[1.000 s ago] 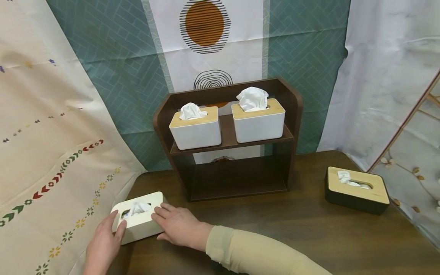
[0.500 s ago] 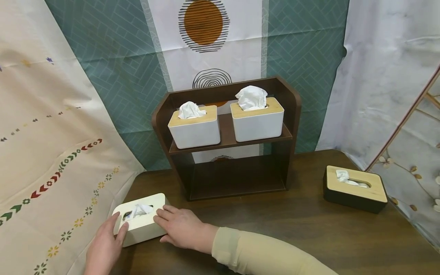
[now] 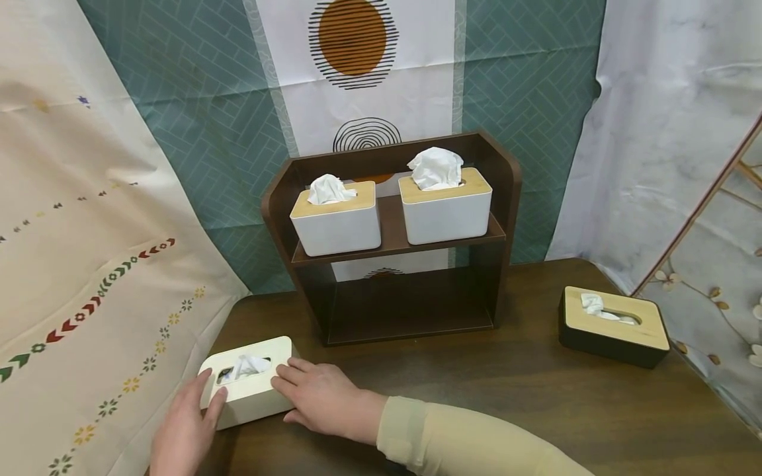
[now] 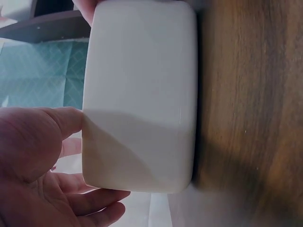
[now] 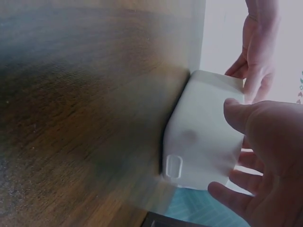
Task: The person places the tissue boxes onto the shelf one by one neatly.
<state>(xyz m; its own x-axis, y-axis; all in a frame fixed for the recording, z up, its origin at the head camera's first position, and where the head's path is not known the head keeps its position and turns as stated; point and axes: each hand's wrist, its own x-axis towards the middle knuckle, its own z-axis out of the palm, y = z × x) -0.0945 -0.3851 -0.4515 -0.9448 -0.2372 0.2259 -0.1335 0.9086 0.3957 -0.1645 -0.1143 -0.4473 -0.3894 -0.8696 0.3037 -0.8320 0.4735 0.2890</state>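
A cream-white tissue box (image 3: 253, 401) lies on the left of the dark wooden table, a white tissue (image 3: 247, 365) showing in its top slot. At its left end my left hand (image 3: 183, 428) holds it, thumb at the near top edge and fingers round the end. My right hand (image 3: 324, 398) holds the opposite end, fingers over the top edge and thumb toward the near side. In the left wrist view the long plain side of the tissue box (image 4: 142, 90) faces the camera. The right wrist view shows a small moulded rectangle low on the tissue box (image 5: 206, 127).
Behind stands a dark brown two-tier shelf (image 3: 506, 284), its upper tier bearing two white tissue boxes with wooden lids, a left one (image 3: 338, 231) and a right one (image 3: 448, 218). A black tissue box (image 3: 613, 349) with a wooden lid lies at the table's right. Patterned cloth (image 3: 113, 330) hangs at the left edge.
Both hands and the cream-white tissue box between them have shifted slightly to the right and toward the near edge. The shelf and the other boxes stay put.
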